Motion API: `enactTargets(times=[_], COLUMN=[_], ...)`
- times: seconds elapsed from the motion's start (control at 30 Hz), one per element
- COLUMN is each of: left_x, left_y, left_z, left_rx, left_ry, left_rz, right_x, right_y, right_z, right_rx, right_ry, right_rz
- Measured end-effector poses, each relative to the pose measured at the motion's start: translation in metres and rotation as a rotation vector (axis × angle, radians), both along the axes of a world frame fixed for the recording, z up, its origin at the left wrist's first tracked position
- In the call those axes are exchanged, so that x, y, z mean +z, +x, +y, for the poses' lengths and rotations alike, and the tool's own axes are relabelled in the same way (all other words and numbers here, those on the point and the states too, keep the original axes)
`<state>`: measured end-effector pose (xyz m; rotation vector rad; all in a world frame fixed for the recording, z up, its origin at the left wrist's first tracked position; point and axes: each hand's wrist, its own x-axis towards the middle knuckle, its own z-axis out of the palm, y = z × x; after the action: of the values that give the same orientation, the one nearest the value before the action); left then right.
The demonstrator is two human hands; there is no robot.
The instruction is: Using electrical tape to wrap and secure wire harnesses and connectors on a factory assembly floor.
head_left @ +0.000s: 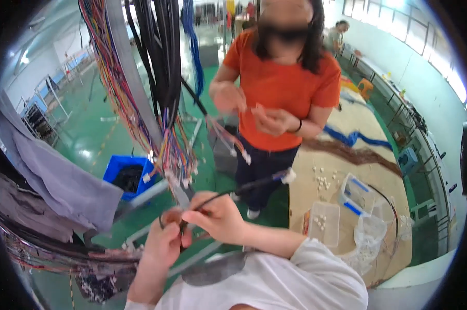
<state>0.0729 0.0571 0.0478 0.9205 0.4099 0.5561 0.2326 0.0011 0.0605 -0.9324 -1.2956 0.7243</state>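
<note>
Both your hands are pinched shut on one black cable [254, 185] — left hand [163, 243] grips the lower end, right hand [220, 217] closes on it just above, held low in front of you. The cable runs up-right to a white connector [288, 176], near the worktop [357, 129] edge — a person in an orange shirt [282, 82] stands opposite, beside hanging coloured wire bundles [166, 139].

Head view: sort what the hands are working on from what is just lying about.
In hand:
- left hand and right hand pinching a black cable
- hanging coloured wire bundle close above

Lying about:
- clear plastic boxes of white connectors on the table
- blue bin
- grey cloth
</note>
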Motion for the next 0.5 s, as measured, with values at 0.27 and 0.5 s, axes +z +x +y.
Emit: enactTargets(times=[0.27,0.5], left_x=[-0.011,-0.014], left_y=[-0.002,-0.001], left_z=[-0.015,-0.002], left_rx=[0.189,0.074], left_ry=[0.999,0.395], left_rz=[-0.048,0.377], right_x=[-0.02,-0.026], right_y=[0.002,-0.002], right_z=[0.006,0.014], right_rx=[-0.034,-0.035], right_ry=[-0.277,-0.009], right_rz=[0.009,-0.28])
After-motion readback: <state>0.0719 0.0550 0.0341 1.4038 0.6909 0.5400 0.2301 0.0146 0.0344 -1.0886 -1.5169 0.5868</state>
